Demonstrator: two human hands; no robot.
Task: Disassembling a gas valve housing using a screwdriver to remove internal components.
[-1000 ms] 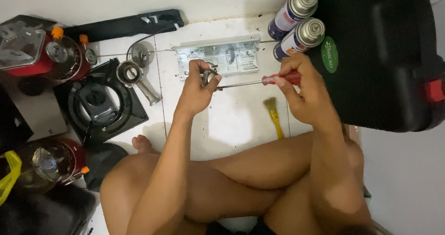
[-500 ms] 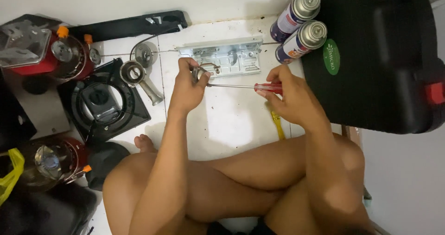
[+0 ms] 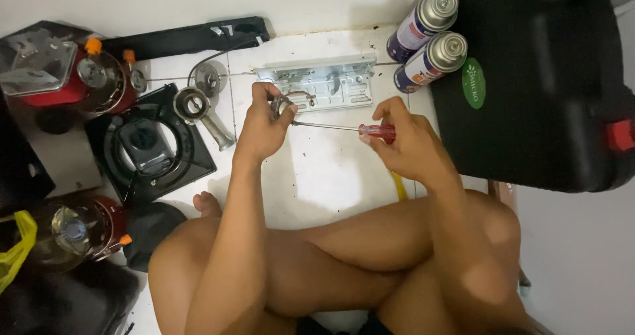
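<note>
The person is sitting cross-legged on a white tiled floor (image 3: 317,176), and the left hand (image 3: 263,125) is curling its fingers tightly around a small metal part (image 3: 283,105), holding it just above the floor in front of a pale grey metal bracket (image 3: 324,83) that is lying flat near the wall. The right hand (image 3: 405,142) is pinching the red handle of a screwdriver (image 3: 370,131) between thumb and fingertips; the thin shaft is running leftward and its tip is meeting the small metal part in the left hand. Beneath the right wrist a yellow-handled tool (image 3: 398,184) is showing only partly. Two spray cans (image 3: 426,41) are standing just beside each other at the upper right, each with a silvery domed top and a dark blue wrapper carrying white and red patches; they are touching a large black case (image 3: 549,90), which is bearing a small green oval sticker on its near left face and a red latch on its right edge. To the left of the bracket a metal burner pipe (image 3: 202,113) is resting beside a black square stove top (image 3: 149,151). Further left a red stove body with orange knobs (image 3: 73,77) is sitting against the wall, and a second red one (image 3: 79,229) is lying lower down beside a yellow bag (image 3: 16,249). A long black strip (image 3: 192,37) is lying along the wall.
</note>
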